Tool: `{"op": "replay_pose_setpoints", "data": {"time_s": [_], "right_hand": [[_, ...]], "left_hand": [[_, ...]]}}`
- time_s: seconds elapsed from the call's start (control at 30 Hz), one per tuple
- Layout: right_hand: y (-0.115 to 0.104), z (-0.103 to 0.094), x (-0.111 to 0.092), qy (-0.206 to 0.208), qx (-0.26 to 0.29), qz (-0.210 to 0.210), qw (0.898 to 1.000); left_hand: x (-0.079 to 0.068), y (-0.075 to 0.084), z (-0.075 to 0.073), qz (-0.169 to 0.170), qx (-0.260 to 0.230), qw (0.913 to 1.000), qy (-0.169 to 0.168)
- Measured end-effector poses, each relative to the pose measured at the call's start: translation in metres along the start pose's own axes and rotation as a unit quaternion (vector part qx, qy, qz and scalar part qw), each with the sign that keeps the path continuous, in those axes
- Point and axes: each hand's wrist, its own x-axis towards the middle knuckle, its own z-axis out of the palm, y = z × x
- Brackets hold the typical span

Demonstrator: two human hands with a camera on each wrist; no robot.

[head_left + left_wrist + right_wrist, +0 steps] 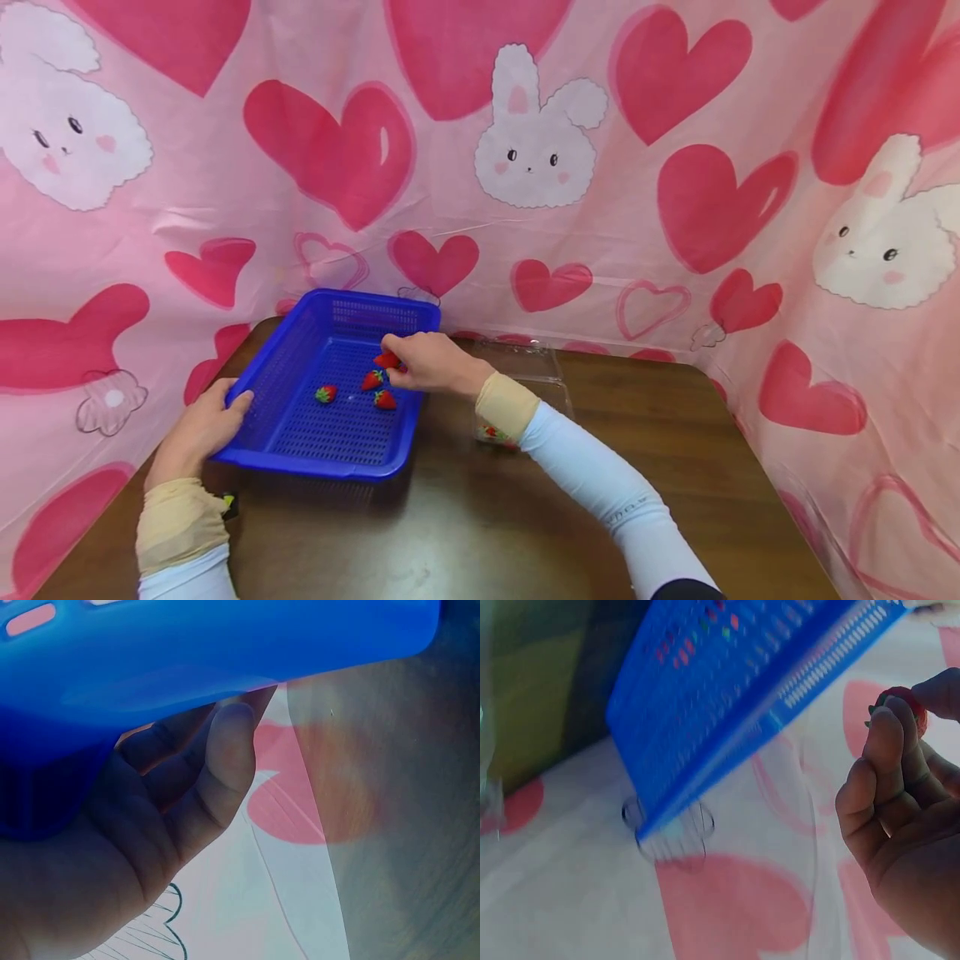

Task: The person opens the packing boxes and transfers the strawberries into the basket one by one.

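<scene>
A blue plastic basket point(322, 425) with slotted walls stands at the left of the table, its near side seemingly raised. My left hand point(202, 429) grips its left rim; in the left wrist view the fingers point(176, 776) curl beside the blue wall. Over the basket's right side, my right hand point(435, 362) pinches a red strawberry point(386, 360), whose green leaves show in the right wrist view. Below it, several strawberries lie on the basket floor, among them one strawberry point(326, 393) farther left.
Behind my right wrist stands a clear plastic box point(558, 396) with its lid up, some strawberries point(491, 432) inside. A small black and yellow object point(229, 503) lies by my left wrist. A pink heart-patterned cloth point(465, 225) hangs around the brown wooden table point(645, 417).
</scene>
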Motion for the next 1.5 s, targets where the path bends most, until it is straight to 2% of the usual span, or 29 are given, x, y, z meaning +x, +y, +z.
{"op": "replay_pose_setpoints", "data": {"time_s": [0.23, 0.37, 0.47, 0.6, 0.9, 1.0, 1.2, 1.37, 1.5], "right_hand": [[-0.016, 0.022, 0.021, -0.062, 0.024, -0.003, 0.998], [-0.026, 0.034, 0.028, -0.111, 0.012, -0.004, 0.994], [-0.032, 0.042, 0.033, -0.139, -0.005, 0.001, 0.99], [-0.035, 0.052, 0.038, -0.165, -0.02, 0.017, 0.986], [-0.04, 0.064, 0.04, -0.221, -0.017, 0.021, 0.975], [-0.042, 0.066, 0.039, -0.228, -0.022, 0.018, 0.973], [-0.044, 0.069, 0.037, -0.215, -0.027, 0.008, 0.976], [-0.043, 0.067, 0.038, -0.205, -0.019, 0.015, 0.978], [-0.041, 0.066, 0.038, -0.174, 0.004, 0.007, 0.985]], "left_hand": [[0.001, 0.002, 0.001, -0.005, 0.001, 1.0, -0.003], [0.002, 0.003, 0.0, -0.005, 0.001, 1.0, -0.007], [0.002, 0.003, 0.0, 0.009, 0.002, 0.9999, 0.005], [0.003, 0.003, 0.0, 0.021, 0.003, 0.9997, 0.012], [0.004, 0.003, -0.002, 0.011, 0.005, 0.9999, 0.003], [0.004, 0.002, -0.002, 0.006, 0.005, 1.0, -0.004], [0.001, -0.001, -0.001, -0.01, 0.0, 0.9997, -0.02], [0.0, 0.003, -0.002, -0.007, 0.002, 0.9999, -0.015], [-0.002, 0.003, -0.002, -0.011, -0.001, 0.9999, -0.013]]}}
